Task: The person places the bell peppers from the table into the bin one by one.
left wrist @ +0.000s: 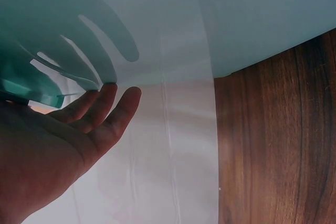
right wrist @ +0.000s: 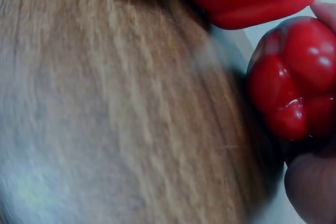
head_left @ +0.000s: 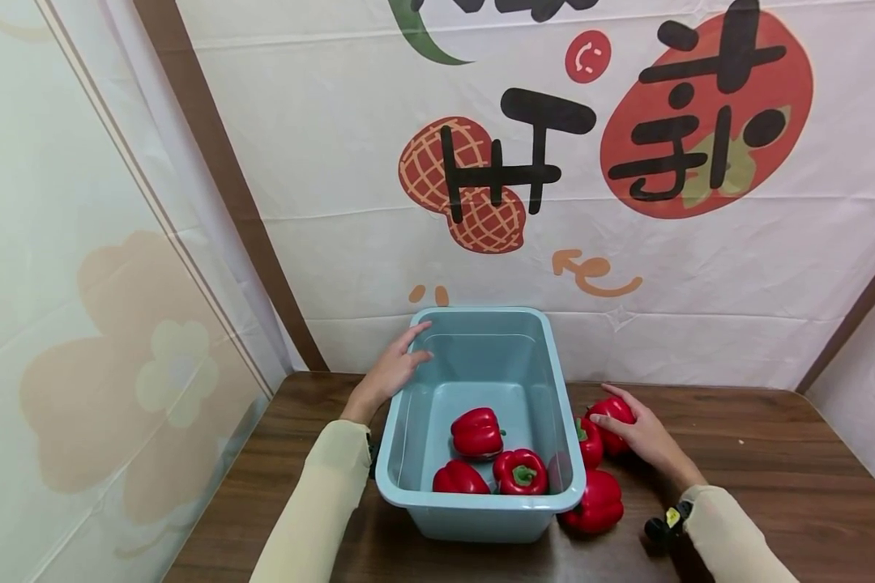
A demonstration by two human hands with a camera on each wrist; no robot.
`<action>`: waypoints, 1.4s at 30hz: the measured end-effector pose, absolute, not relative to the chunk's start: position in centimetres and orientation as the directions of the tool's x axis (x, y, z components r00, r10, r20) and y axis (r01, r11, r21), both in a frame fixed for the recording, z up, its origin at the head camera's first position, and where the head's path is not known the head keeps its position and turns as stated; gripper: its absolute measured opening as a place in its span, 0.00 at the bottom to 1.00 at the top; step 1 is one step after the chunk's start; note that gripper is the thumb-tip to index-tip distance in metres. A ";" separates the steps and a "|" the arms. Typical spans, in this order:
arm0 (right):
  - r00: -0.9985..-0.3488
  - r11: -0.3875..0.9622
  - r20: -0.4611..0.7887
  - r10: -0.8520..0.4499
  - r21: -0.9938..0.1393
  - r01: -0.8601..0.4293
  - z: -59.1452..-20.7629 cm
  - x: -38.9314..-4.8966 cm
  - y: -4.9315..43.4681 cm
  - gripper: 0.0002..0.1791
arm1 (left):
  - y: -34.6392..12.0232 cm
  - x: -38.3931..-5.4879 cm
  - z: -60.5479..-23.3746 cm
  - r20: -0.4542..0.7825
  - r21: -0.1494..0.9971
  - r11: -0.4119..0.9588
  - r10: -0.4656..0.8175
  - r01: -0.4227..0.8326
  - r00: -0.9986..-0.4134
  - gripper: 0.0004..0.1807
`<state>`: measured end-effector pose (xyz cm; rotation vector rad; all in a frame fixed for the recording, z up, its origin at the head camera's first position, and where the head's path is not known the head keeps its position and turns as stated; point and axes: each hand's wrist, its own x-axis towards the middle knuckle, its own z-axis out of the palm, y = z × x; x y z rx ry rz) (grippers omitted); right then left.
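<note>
Head view: to the right of the blue bin [head_left: 481,525], the right hand [head_left: 645,433] has thumb and fingers clamped around a red pepper [head_left: 616,407]! The right wrist view gives us its lobed end, plump, deep red, bright with glints; whether it touches the table [head_left: 744,461], I can't tell. Over on the left, the left hand [head_left: 390,372] grips the bin's rim, thumb lapped over it, fingers against the outer wall and slightly apart in the left wrist view. And what a squeeze on the right: a second pepper [head_left: 591,447], green stem showing, sits between the held one and the bin, whose tall side wall stands in between! Nearer the camera, another pepper [head_left: 598,504] sits beside the bin. Inside, three glossy peppers [head_left: 476,431] share the near half.
</note>
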<state>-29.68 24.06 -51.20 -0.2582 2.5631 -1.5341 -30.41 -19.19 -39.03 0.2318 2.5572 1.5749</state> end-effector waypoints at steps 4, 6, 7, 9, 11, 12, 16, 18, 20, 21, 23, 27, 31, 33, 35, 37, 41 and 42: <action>-0.975 0.451 -0.027 -0.219 -0.889 -0.076 -51.3 -29.6 24.0 0.42 | -19.3 -30.5 -39.1 -0.030 0.895 0.441 0.198 0.062 -0.980 0.31; -0.975 0.445 -0.023 -0.219 -0.892 -0.079 -51.3 -29.6 24.0 0.40 | -19.3 -30.6 -39.1 -0.029 0.898 0.436 0.195 0.061 -0.980 0.31; -0.976 0.444 -0.021 -0.217 -0.892 -0.080 -51.3 -29.6 24.0 0.40 | -19.3 -30.6 -39.1 -0.028 0.899 0.434 0.195 0.061 -0.980 0.31; -0.977 0.443 -0.017 -0.213 -0.893 -0.080 -51.4 -29.6 24.1 0.39 | -19.2 -30.6 -39.1 -0.029 0.900 0.431 0.196 0.060 -0.980 0.31; -0.978 0.442 -0.015 -0.210 -0.893 -0.081 -51.4 -29.6 24.1 0.38 | -19.2 -30.6 -39.1 -0.032 0.901 0.430 0.196 0.056 -0.980 0.31; -0.978 0.441 -0.014 -0.209 -0.894 -0.081 -51.5 -29.6 24.1 0.38 | -19.2 -30.6 -39.1 -0.033 0.900 0.432 0.196 0.056 -0.980 0.31; -0.978 0.425 -0.015 -0.208 -0.902 -0.076 -51.5 -29.5 24.1 0.37 | -19.2 -30.6 -39.1 -0.031 0.900 0.432 0.197 0.059 -0.980 0.31; -0.978 0.416 -0.015 -0.208 -0.906 -0.074 -51.5 -29.5 24.1 0.38 | -19.2 -30.6 -39.1 -0.027 0.900 0.431 0.202 0.064 -0.979 0.31; -0.978 0.410 -0.015 -0.207 -0.909 -0.073 -51.5 -29.4 24.0 0.38 | -19.3 -30.6 -39.1 -0.030 0.901 0.430 0.207 0.063 -0.978 0.31; -0.978 0.408 -0.015 -0.207 -0.910 -0.072 -51.5 -29.4 24.0 0.38 | -19.3 -30.6 -39.0 -0.030 0.900 0.431 0.208 0.064 -0.978 0.32; -0.978 0.403 -0.017 -0.207 -0.912 -0.069 -51.4 -29.3 24.0 0.37 | -19.2 -30.5 -39.0 -0.032 0.897 0.437 0.203 0.061 -0.979 0.31; -0.977 0.392 -0.024 -0.212 -0.918 -0.062 -51.5 -29.3 24.1 0.37 | -18.7 -28.9 -36.7 -0.053 0.891 0.452 0.211 0.050 -0.976 0.32; -0.977 0.379 -0.028 -0.211 -0.924 -0.056 -51.5 -29.2 24.1 0.37 | -18.4 -27.9 -35.3 -0.068 0.887 0.460 0.229 0.046 -0.971 0.33; -0.977 0.371 -0.027 -0.212 -0.927 -0.055 -51.5 -29.2 24.1 0.37 | -18.5 -28.4 -35.9 -0.070 0.888 0.457 0.231 0.044 -0.970 0.33; -0.977 0.366 -0.028 -0.211 -0.929 -0.052 -51.5 -29.2 24.1 0.36 | -18.7 -29.1 -36.7 -0.067 0.891 0.451 0.231 0.046 -0.971 0.33; -0.978 0.363 -0.028 -0.209 -0.930 -0.051 -51.5 -29.2 24.0 0.36 | -18.9 -29.7 -37.6 -0.063 0.896 0.441 0.226 0.045 -0.972 0.33; -0.979 0.357 -0.026 -0.202 -0.933 -0.049 -51.5 -29.2 24.0 0.36 | -19.2 -30.4 -38.7 -0.044 0.896 0.440 0.208 0.053 -0.977 0.32; -0.979 0.356 -0.026 -0.201 -0.933 -0.048 -51.5 -29.2 24.0 0.36 | -19.2 -30.5 -38.8 -0.039 0.895 0.443 0.205 0.057 -0.978 0.32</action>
